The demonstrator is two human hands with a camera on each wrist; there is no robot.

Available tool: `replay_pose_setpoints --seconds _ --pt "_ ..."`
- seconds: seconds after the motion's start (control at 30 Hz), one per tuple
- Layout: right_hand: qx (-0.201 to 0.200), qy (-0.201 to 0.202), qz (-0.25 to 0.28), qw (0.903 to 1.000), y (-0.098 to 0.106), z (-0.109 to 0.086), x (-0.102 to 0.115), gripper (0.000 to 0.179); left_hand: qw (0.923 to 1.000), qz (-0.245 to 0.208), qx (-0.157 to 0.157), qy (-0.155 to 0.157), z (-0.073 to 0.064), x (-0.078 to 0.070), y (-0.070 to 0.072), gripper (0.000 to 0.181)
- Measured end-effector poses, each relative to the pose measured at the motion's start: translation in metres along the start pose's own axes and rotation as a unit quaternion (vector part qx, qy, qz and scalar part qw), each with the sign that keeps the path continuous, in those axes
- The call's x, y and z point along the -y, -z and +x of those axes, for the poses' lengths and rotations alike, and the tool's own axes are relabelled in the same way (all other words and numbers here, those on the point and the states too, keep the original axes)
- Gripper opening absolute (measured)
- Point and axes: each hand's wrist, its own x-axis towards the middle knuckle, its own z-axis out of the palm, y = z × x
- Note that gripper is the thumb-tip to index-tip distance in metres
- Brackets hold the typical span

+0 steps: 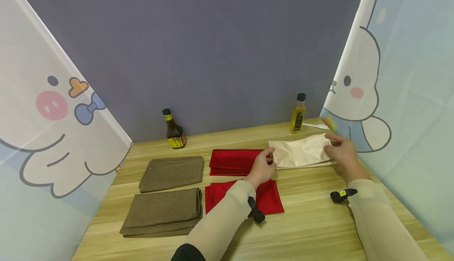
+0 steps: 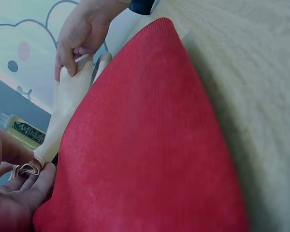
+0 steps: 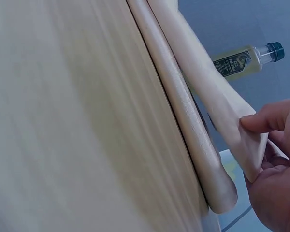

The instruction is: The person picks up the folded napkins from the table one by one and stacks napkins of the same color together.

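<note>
A folded cream satin cloth point(image 1: 299, 151) lies at the right back of the table, its upper layers lifted a little between both hands. My left hand point(image 1: 261, 168) pinches its left end; in the left wrist view the folded layers point(image 2: 28, 169) show between thumb and fingers. At the opposite end my right hand point(image 1: 342, 150) pinches the cloth's corner, and the right wrist view shows a lower fold point(image 3: 183, 113) resting on the wood. Under and beside the left forearm are two folded red cloths, one behind point(image 1: 230, 161) and one in front point(image 1: 267, 198).
Two folded brown cloths, one behind point(image 1: 173, 173) and one in front point(image 1: 163, 213), lie at the left of the table point(image 1: 305, 229). A dark sauce bottle point(image 1: 175, 131) and a yellow oil bottle point(image 1: 298, 115) stand at the back, with a white utensil point(image 1: 315, 126) beside the oil.
</note>
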Motion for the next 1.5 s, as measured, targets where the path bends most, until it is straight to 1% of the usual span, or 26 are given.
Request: replay_pose_setpoints --seconds 0.13,0.2,0.4,0.5,0.6,0.7,0.8,1.0,1.1,1.23,1.37,1.5 --pt "-0.001 -0.011 -0.004 0.9999 0.001 0.000 -0.005 0.053 0.9996 -0.017 0.021 0.005 -0.001 0.001 -0.001 0.058" --pt "-0.005 -0.012 -0.011 0.9999 0.002 0.000 -0.008 0.053 0.9994 -0.016 0.031 0.005 -0.001 0.002 -0.002 0.058" --pt "-0.013 -0.001 -0.035 0.9993 0.004 -0.001 -0.011 0.052 0.9985 -0.020 0.050 -0.007 -0.002 0.001 -0.003 0.060" --pt "-0.009 0.001 -0.055 0.9984 0.005 -0.001 -0.011 0.052 0.9978 -0.027 0.059 -0.017 -0.003 0.000 -0.003 0.061" --pt "0.003 0.002 -0.081 0.9967 0.007 -0.001 -0.010 0.052 0.9976 -0.021 0.063 -0.024 -0.004 -0.001 -0.004 0.061" --pt "0.017 0.008 -0.103 0.9945 0.007 -0.002 -0.010 0.051 0.9974 -0.008 0.068 -0.020 -0.005 -0.002 -0.004 0.061" --pt "0.028 0.020 -0.117 0.9926 0.008 -0.002 -0.012 0.051 0.9971 0.003 0.076 -0.009 -0.007 -0.003 -0.003 0.061" --pt "0.043 0.032 -0.129 0.9902 0.011 0.000 -0.017 0.051 0.9959 0.005 0.089 -0.009 -0.007 -0.005 -0.002 0.061" --pt "0.045 0.032 -0.130 0.9899 0.012 0.000 -0.020 0.050 0.9956 0.016 0.092 -0.009 -0.008 -0.006 -0.002 0.061" --pt "0.050 0.019 -0.132 0.9898 0.014 -0.002 -0.020 0.050 0.9951 0.028 0.094 -0.007 -0.009 -0.007 -0.002 0.061" --pt "0.061 0.004 -0.131 0.9894 0.015 -0.004 -0.017 0.051 0.9946 0.018 0.101 -0.011 -0.008 -0.004 -0.003 0.063" --pt "0.070 0.001 -0.137 0.9881 0.016 -0.007 -0.014 0.052 0.9939 0.018 0.109 -0.007 -0.007 -0.003 -0.003 0.066"
